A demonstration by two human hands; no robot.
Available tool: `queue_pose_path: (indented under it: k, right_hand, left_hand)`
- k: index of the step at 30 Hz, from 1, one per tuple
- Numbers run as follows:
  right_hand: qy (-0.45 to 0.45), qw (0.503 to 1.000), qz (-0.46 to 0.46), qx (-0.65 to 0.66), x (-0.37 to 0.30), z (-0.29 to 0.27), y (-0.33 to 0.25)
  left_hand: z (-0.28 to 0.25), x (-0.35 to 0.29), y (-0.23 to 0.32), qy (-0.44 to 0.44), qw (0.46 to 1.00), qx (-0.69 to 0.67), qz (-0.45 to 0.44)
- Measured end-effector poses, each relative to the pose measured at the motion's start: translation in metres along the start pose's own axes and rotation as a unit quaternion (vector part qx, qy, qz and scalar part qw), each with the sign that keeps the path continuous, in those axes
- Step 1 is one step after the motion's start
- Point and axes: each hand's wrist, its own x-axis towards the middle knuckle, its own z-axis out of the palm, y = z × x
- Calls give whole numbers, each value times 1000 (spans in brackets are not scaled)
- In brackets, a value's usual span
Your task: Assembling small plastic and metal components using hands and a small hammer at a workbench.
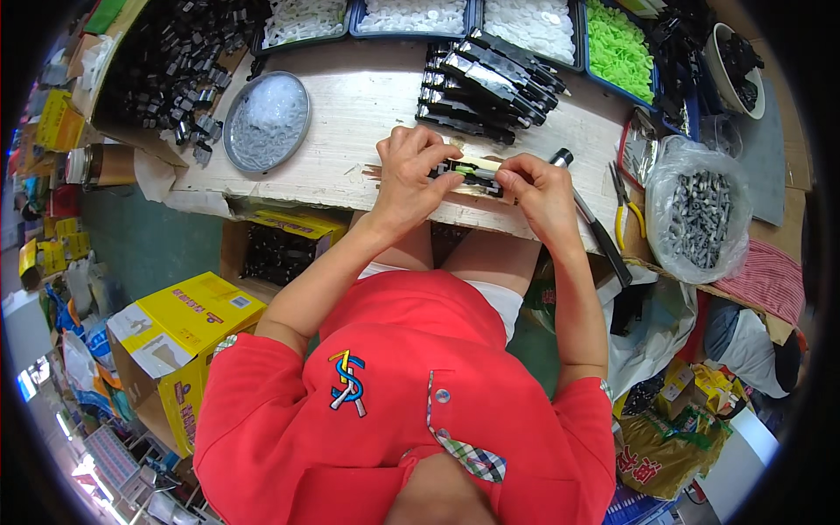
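Fingers of the left hand (408,178) bent, thumb and index tips a little apart at the left end of a small black part (486,186); pressure on it, cannot tell. Fingers of the right hand (546,194) drawn together, thumb and index pinched on the right end of the same part. Black part thus between both sets of fingertips, near the front edge of a whitish bench (359,96), with a light green piece (462,170) just beside the left thumb. Beyond the fingers, a pile of long black pieces (490,83); right of the right hand, a hammer-like tool (598,229), then yellow-handled pliers (625,213).

Printed lettering and a pale label panel on a yellow carton (192,311) at left; large red characters on a gold bag (665,451) at lower right; overlapping yellow, blue and white letter-like shapes embroidered on the red shirt (420,332). Smaller print elsewhere too blurred to make out.
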Motion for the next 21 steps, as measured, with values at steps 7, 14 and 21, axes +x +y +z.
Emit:
queue_pose_path:
  k: [7,14,21]
  right_hand:
    - [-18,988,24,-154,2,-5,-11]
    - [-32,971,6,-238,6,-7,-13]
    - [-45,971,17,-235,13,-14,-9]
  left_hand:
    - [0,-1,-1,-9,1000,5,20]
    - [0,0,-1,-3,1000,2,28]
    - [6,4,2,-8,999,-7,44]
